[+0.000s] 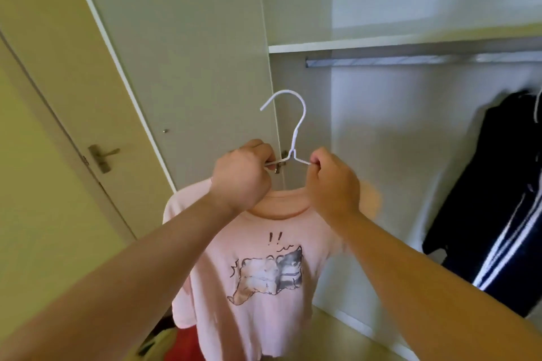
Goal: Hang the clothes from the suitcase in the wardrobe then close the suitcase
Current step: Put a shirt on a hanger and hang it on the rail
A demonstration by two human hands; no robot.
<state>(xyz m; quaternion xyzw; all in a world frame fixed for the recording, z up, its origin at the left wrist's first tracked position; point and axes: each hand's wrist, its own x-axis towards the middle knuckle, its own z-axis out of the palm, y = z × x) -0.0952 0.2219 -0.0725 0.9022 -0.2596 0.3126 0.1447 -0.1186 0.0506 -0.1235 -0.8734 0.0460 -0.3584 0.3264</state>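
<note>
Shirt [264, 272] is hanging below both hands' [243, 176] [334, 182] fingers, pinching the hanger [296, 138]; next, hooking the rail [410, 61] above.

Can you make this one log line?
left hand: grips hanger; right hand: pinches hanger; pink shirt: on hanger; rail: not reached

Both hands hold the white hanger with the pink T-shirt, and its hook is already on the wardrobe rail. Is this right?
No. The head view shows the hook of the white hanger free below the wardrobe rail, not on it. The left hand and right hand do hold it, with the pink T-shirt.
</note>
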